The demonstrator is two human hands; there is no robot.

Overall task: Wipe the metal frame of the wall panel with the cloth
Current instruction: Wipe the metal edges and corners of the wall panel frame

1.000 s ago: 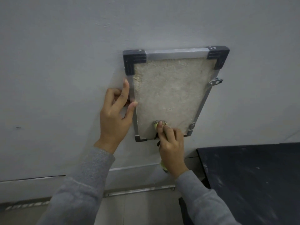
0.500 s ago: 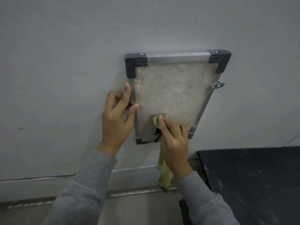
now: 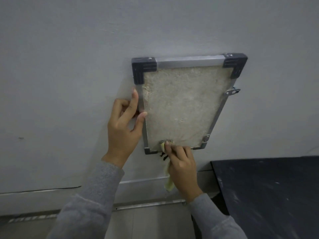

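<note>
One rect. wall panel (image 3: 181, 107): rough beige face, silver metal frame (image 3: 189, 60), two black plastic corner caps. Your left hand (image 3: 123, 128) pinches the frame's left rail; right hand (image 3: 181, 167) presses one yellow cloth (image 3: 169, 184) on the bottom rail, gripping it.

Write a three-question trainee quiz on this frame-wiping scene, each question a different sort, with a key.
1. True or false: the right hand presses the cloth on the top bar of the frame.
2. Multiple choice: where does the left hand grip? A) the frame's left bar B) the bracket C) the black surface
3. Fill in: the frame's two top corners carry ____ plastic caps.

Key: 1. False, the cloth is at the bottom bar. 2. A. 3. black.
</note>
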